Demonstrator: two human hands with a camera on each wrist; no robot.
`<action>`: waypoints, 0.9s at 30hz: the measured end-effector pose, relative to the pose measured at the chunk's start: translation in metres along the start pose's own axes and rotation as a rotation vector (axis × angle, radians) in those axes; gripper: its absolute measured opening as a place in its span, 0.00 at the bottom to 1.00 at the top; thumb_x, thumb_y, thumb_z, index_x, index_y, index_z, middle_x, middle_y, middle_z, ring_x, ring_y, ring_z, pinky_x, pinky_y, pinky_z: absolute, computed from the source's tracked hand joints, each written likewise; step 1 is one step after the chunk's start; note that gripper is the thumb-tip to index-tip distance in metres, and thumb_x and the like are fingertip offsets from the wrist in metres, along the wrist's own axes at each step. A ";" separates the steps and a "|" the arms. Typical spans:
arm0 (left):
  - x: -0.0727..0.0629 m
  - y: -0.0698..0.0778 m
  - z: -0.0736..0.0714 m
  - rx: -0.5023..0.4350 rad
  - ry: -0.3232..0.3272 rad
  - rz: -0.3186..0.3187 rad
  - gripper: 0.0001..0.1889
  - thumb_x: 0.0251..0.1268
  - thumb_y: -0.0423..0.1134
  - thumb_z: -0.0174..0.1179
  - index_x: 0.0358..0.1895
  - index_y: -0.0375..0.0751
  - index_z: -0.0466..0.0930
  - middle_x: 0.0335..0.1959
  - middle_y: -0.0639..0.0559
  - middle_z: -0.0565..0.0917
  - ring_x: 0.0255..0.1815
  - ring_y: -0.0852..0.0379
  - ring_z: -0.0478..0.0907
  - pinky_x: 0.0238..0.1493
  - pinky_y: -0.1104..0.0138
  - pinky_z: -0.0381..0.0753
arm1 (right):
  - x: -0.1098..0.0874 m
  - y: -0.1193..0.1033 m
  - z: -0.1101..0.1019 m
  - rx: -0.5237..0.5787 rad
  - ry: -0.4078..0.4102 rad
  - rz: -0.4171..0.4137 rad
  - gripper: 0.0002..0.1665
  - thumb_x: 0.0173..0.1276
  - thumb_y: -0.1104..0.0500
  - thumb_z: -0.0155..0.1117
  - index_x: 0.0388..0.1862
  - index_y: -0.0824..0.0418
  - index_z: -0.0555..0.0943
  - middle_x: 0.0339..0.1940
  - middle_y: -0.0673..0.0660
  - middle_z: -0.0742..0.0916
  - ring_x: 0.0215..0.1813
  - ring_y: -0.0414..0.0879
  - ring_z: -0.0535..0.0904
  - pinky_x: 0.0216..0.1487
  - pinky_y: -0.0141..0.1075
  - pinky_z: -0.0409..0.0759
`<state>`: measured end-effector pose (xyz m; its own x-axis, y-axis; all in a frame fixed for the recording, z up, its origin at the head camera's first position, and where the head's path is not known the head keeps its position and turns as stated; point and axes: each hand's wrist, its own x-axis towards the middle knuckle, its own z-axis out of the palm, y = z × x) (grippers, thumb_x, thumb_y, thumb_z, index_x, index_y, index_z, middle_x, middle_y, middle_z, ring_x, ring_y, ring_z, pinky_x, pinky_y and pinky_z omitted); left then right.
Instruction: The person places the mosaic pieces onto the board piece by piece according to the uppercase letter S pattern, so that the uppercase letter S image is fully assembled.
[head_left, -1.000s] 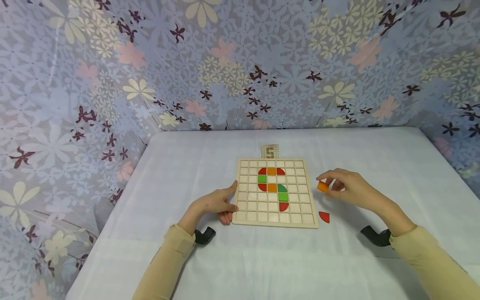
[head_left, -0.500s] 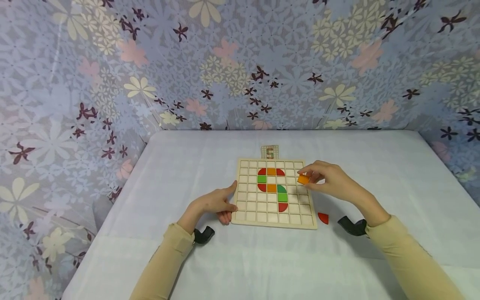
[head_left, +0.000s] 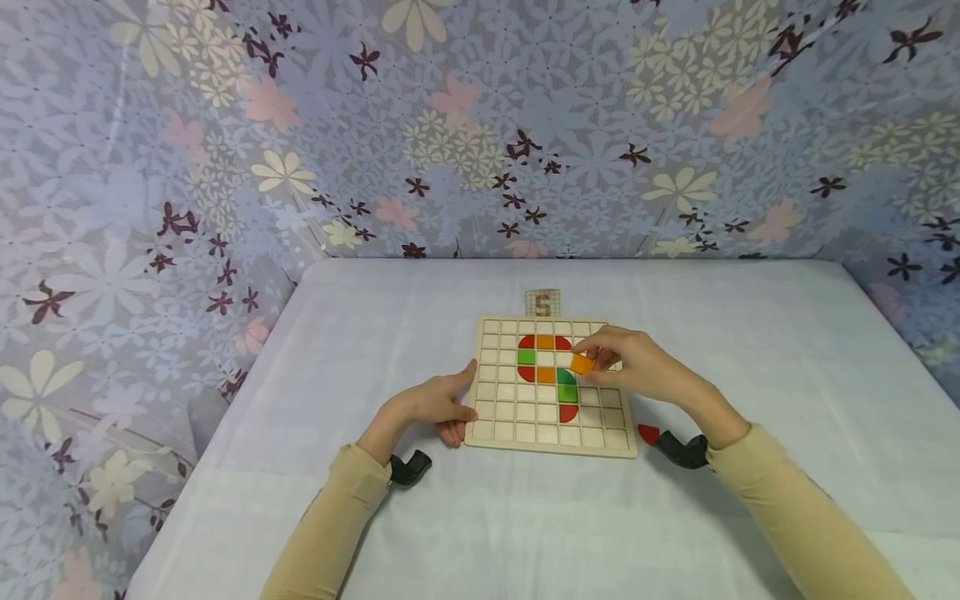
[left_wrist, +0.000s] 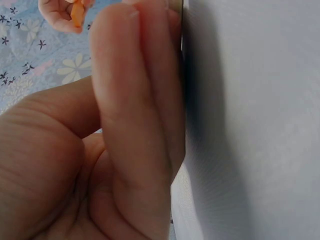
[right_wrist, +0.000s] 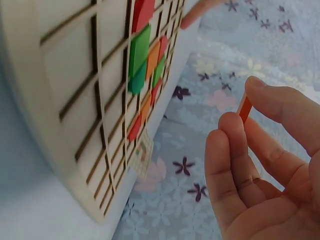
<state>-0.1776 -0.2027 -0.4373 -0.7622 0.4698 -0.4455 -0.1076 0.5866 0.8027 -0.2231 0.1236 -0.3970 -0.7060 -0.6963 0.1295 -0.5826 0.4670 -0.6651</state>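
Note:
In the head view, a wooden grid board (head_left: 517, 433) lies on the white cloth, with red, orange and green tiles in its cells. My left hand (head_left: 431, 402) grips its left edge, the thumb at the rim. In the left wrist view the lower fingers (left_wrist: 132, 100) lie close to the cloth. Between thumb and fingertips my right hand (head_left: 637, 360) pinches an orange square tile (head_left: 582, 363), held above the right part of the board. The right wrist view shows this tile (right_wrist: 244, 107) edge-on, apart from the board. A red quarter-circle tile (head_left: 648, 433) lies right of the board.
A small pattern card (head_left: 542, 302) with an S figure touches the board's far edge. Black wrist devices (head_left: 411, 468) sit under both forearms. Behind the table (head_left: 375, 292) hangs a flowered cloth (head_left: 480, 125).
My right hand has carried the orange tile leftward from beside the board to over its cells. The left hand has stayed at the board's edge.

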 end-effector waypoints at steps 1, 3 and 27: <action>0.000 0.000 0.000 0.000 0.000 -0.002 0.44 0.68 0.31 0.55 0.76 0.46 0.32 0.18 0.40 0.81 0.15 0.51 0.80 0.21 0.60 0.83 | 0.002 -0.001 0.002 -0.001 -0.011 -0.008 0.22 0.58 0.65 0.71 0.53 0.65 0.79 0.38 0.52 0.80 0.37 0.43 0.78 0.42 0.39 0.82; 0.000 0.001 0.000 -0.003 0.001 -0.002 0.44 0.69 0.31 0.55 0.76 0.46 0.32 0.18 0.40 0.81 0.15 0.51 0.80 0.21 0.60 0.83 | 0.006 -0.003 0.006 -0.003 -0.039 -0.027 0.22 0.58 0.64 0.71 0.52 0.65 0.79 0.38 0.52 0.80 0.37 0.42 0.78 0.41 0.38 0.82; 0.001 0.001 -0.001 -0.004 -0.009 -0.001 0.44 0.69 0.32 0.55 0.76 0.47 0.31 0.18 0.40 0.82 0.15 0.50 0.80 0.22 0.60 0.84 | 0.024 -0.005 0.050 -0.133 -0.299 -0.091 0.16 0.55 0.61 0.73 0.44 0.60 0.82 0.36 0.48 0.79 0.32 0.41 0.73 0.32 0.30 0.75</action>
<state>-0.1789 -0.2026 -0.4366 -0.7564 0.4747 -0.4500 -0.1113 0.5845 0.8037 -0.2163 0.0772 -0.4274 -0.5109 -0.8582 -0.0501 -0.6993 0.4488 -0.5564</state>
